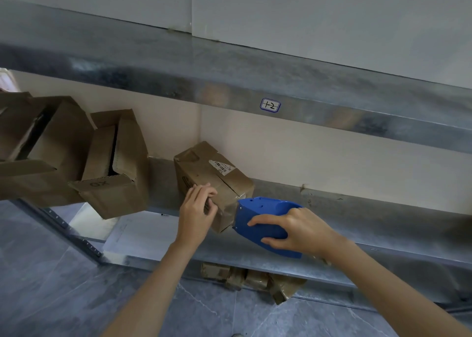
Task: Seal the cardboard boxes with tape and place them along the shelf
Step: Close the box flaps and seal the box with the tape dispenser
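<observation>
– Two steel shelves were in view, weren't they?
– Yes. The lower shelf [357, 209] ran across the frame, and the upper shelf [229, 81] hung above it.
– And the cartons?
– The biggest, an open carton [38, 158], sat at the lower shelf's left end with its flaps up. A second open carton [120, 183] stood just right of it, tipped toward the shelf's front edge.
– Where was the one being sealed?
– The small box [204, 181] lay on the lower shelf near its middle. It was turned at an angle, flaps down, with its near end at the front edge.
– Anything underneath?
– A taped bundle [250, 278] lay on the floor below the shelf.
– The tool?
– The blue tape dispenser [265, 219] was over the shelf's front edge, its nose touching the small box's near end.
– The hands?
– The right hand [298, 229] gripped the dispenser, fingers and thumb wrapped round its body. The left hand [196, 209] held the small box's near left edge, fingers curled onto it.
– Smallest things?
– A shipping label [222, 169] was on the small box's top. A handwritten tag [270, 105] was on the upper shelf's lip.
</observation>
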A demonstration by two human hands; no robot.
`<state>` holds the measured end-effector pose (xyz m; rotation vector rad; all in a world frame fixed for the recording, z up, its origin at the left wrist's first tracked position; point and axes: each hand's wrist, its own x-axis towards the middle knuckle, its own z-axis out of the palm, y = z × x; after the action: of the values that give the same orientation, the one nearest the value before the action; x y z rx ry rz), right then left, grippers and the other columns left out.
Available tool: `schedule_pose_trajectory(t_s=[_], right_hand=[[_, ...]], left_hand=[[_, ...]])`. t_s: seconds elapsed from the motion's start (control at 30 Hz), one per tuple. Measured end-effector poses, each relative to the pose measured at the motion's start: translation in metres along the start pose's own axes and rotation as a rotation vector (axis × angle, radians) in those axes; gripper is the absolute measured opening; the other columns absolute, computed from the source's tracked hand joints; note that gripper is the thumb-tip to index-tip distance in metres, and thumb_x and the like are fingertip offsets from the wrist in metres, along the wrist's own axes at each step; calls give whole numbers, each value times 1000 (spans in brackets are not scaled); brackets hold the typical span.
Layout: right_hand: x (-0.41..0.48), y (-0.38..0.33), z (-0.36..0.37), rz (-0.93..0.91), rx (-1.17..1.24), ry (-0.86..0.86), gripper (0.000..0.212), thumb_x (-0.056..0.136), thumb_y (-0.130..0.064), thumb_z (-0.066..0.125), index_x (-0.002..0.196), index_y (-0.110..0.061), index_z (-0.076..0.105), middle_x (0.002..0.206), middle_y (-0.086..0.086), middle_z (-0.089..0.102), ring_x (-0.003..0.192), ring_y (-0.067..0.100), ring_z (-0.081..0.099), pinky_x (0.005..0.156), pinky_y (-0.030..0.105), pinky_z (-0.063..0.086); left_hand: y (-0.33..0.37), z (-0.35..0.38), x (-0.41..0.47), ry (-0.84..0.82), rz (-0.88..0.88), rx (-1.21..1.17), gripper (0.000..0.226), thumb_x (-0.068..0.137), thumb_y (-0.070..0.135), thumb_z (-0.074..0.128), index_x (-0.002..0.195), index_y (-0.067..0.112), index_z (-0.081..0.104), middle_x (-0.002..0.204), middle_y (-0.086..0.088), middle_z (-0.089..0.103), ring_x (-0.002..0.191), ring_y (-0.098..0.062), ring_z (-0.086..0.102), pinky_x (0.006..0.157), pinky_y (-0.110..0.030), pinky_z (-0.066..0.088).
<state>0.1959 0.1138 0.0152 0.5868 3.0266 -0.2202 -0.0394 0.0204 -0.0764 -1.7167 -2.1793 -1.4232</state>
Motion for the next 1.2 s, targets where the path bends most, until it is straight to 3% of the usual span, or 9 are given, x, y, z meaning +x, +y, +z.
schedule_pose_trajectory(t_s=[0.13, 0.27, 0.37, 0.57, 0.73, 0.87, 0.97, 1.07, 1.2], right_hand=[[1, 2, 1, 1, 18, 41, 40, 92, -49, 50, 132, -50, 45, 67, -23, 39, 42, -3, 31, 51, 9, 24], [5, 3, 3, -2, 17, 19, 41, 93, -49, 48, 134, -49, 44, 83, -15, 62, 49, 5, 38, 55, 16, 37], [8, 4, 3, 3, 1, -7, 42, 94, -51, 44, 136, -50, 40, 85, -13, 64, 53, 8, 43, 57, 20, 43], [11, 5, 1, -4, -16, 20, 41, 93, -51, 45, 134, -51, 42, 69, -14, 54, 48, 8, 39, 53, 20, 40], [11, 7, -3, -24, 15, 78, 39, 91, -45, 57, 130, -46, 51, 61, -20, 29, 40, -4, 24, 48, 8, 19], [12, 8, -2, -27, 7, 57, 40, 92, -47, 53, 132, -47, 48, 68, -19, 38, 44, 1, 28, 50, 13, 27], [13, 7, -3, -24, -2, 39, 40, 92, -47, 53, 132, -48, 47, 71, -20, 40, 44, 0, 28, 50, 14, 30], [13, 7, -2, -15, 20, 61, 40, 90, -44, 58, 129, -46, 51, 65, -23, 35, 41, -6, 24, 49, 8, 19], [14, 9, 0, -14, 4, 38, 40, 92, -48, 50, 132, -49, 45, 75, -19, 51, 43, -6, 29, 51, 11, 26]], left_hand=[[-6, 6, -6, 5, -4, -14, 32, 76, -12, 71, 103, 4, 62, 113, -13, 63, 114, -27, 60, 90, -51, 56], [-9, 12, -11, 11, -14, 8, 43, 71, -12, 75, 107, 5, 59, 118, -15, 61, 123, -31, 56, 112, -60, 35], [-9, 10, -11, -14, -8, 33, 48, 68, -8, 78, 108, 7, 57, 118, -14, 61, 125, -31, 55, 116, -59, 28], [-10, 9, -7, 17, 27, 43, 35, 71, -9, 76, 99, 6, 62, 112, -12, 66, 114, -28, 62, 113, -55, 35], [-11, 13, -3, 89, 19, 43, 23, 76, -15, 71, 91, 3, 67, 103, -13, 72, 107, -27, 67, 110, -52, 39], [-11, 13, -3, 88, 47, 27, 25, 75, -17, 70, 92, 1, 66, 106, -15, 70, 106, -30, 67, 103, -57, 47], [-13, 11, -7, 29, 73, 5, 35, 70, -14, 73, 99, 3, 62, 115, -16, 64, 113, -29, 62, 98, -42, 52], [-12, 7, -9, -47, 68, -15, 46, 67, -5, 78, 105, 10, 57, 120, -12, 60, 120, -23, 56, 96, -22, 45], [-13, 5, -3, -21, 78, -8, 36, 69, -8, 77, 97, 8, 61, 108, -8, 65, 116, -21, 60, 92, -23, 50]])
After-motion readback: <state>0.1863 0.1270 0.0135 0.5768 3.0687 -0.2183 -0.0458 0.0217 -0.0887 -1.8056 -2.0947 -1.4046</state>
